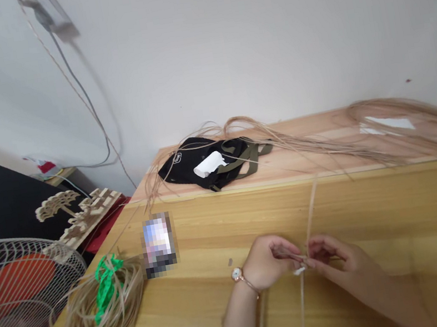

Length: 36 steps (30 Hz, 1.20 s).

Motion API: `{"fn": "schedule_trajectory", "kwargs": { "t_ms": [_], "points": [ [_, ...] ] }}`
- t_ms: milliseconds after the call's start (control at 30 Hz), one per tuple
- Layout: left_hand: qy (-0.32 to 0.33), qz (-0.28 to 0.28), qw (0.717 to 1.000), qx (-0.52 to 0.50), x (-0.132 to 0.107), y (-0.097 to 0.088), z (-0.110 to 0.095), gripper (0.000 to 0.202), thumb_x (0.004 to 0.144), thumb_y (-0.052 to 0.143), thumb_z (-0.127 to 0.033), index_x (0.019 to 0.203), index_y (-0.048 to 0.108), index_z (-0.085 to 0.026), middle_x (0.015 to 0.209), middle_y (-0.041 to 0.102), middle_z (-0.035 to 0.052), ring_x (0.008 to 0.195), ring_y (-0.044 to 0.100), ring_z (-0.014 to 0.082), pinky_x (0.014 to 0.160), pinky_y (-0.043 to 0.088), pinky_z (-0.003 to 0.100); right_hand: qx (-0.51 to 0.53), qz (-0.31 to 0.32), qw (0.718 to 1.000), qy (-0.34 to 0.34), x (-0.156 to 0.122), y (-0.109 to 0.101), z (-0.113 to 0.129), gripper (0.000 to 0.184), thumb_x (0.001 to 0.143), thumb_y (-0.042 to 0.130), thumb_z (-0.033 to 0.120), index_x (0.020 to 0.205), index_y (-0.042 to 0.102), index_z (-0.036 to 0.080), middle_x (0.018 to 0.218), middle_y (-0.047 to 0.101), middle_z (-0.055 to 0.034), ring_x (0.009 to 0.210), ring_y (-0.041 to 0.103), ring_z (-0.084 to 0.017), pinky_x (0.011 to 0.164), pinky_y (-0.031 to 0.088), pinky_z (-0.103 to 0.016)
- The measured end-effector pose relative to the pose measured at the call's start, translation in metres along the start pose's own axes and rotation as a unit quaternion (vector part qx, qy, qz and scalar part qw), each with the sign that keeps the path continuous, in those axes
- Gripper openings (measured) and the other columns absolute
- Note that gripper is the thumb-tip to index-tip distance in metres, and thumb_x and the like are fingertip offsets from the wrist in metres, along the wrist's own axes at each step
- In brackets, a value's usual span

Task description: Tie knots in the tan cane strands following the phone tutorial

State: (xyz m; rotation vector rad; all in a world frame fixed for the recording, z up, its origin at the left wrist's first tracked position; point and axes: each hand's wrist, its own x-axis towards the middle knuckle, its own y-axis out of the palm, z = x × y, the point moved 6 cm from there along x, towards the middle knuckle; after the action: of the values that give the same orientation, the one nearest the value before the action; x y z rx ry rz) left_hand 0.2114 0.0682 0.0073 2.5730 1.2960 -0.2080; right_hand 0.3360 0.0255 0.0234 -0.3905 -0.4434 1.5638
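Over the wooden table, my left hand, with a watch at the wrist, is closed with its fingertips on thin rattan strips. Close against it, my right hand pinches the same strips where they meet. One pale rattan strip runs up and away from between the hands, and a length of it hangs down toward me. A small white piece shows just under the fingertips; I cannot make out what it is. My fingers hide the spot where the strips join.
A coil of rattan tied with green plastic lies at left, beside a blurred-out item. Behind are a black bag, a white roll, and loose rattan bundles. A fan stands past the left edge.
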Motion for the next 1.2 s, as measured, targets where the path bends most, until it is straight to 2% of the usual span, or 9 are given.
{"fn": "schedule_trajectory", "kwargs": {
  "t_ms": [300, 767, 1000, 1200],
  "points": [
    [-0.003, 0.0, 1.0, -0.001, 0.0015, 0.0002, 0.0024, 0.017, 0.052, 0.067, -0.013, 0.069, 0.063, -0.008, 0.069, 0.067, 0.0104, 0.063, 0.061, 0.0154, 0.061, 0.046, 0.026, 0.03, -0.001, 1.0, 0.003, -0.0001, 0.0019, 0.0001, 0.02, 0.07, 0.055, 0.033, 0.085, 0.055, 0.019, 0.069, 0.063, -0.0026, 0.061, 0.058, -0.015, 0.058, 0.047, -0.025],
    [-0.001, 0.001, 1.0, 0.004, 0.0022, 0.0016, 0.0045, 0.023, 0.051, 0.071, -0.02, 0.069, 0.063, -0.008, 0.071, 0.067, 0.0117, 0.064, 0.062, 0.0168, 0.063, 0.047, 0.028, 0.043, 0.01, 0.999, 0.011, -0.0006, 0.0028, 0.0017, 0.017, 0.071, 0.055, 0.031, 0.084, 0.054, 0.019, 0.068, 0.063, -0.0014, 0.061, 0.058, -0.014, 0.058, 0.046, -0.025],
    [-0.006, 0.003, 1.0, 0.013, 0.0023, 0.0013, 0.0053, 0.022, 0.052, 0.069, -0.019, 0.069, 0.064, -0.008, 0.071, 0.067, 0.0114, 0.064, 0.062, 0.0163, 0.063, 0.047, 0.027, 0.042, 0.023, 0.999, 0.013, -0.0006, 0.0035, 0.0019, 0.017, 0.071, 0.055, 0.031, 0.084, 0.054, 0.019, 0.069, 0.063, -0.0018, 0.062, 0.058, -0.014, 0.059, 0.046, -0.025],
    [0.0, 0.001, 1.0, 0.009, 0.0026, 0.0011, 0.0056, 0.019, 0.053, 0.068, -0.017, 0.069, 0.064, -0.008, 0.069, 0.067, 0.0104, 0.062, 0.061, 0.0148, 0.061, 0.046, 0.026, 0.059, -0.025, 0.998, 0.016, -0.002, 0.0017, 0.0005, 0.017, 0.07, 0.056, 0.032, 0.081, 0.055, 0.02, 0.067, 0.062, -0.0014, 0.059, 0.056, -0.014, 0.056, 0.046, -0.025]
  ]
}}
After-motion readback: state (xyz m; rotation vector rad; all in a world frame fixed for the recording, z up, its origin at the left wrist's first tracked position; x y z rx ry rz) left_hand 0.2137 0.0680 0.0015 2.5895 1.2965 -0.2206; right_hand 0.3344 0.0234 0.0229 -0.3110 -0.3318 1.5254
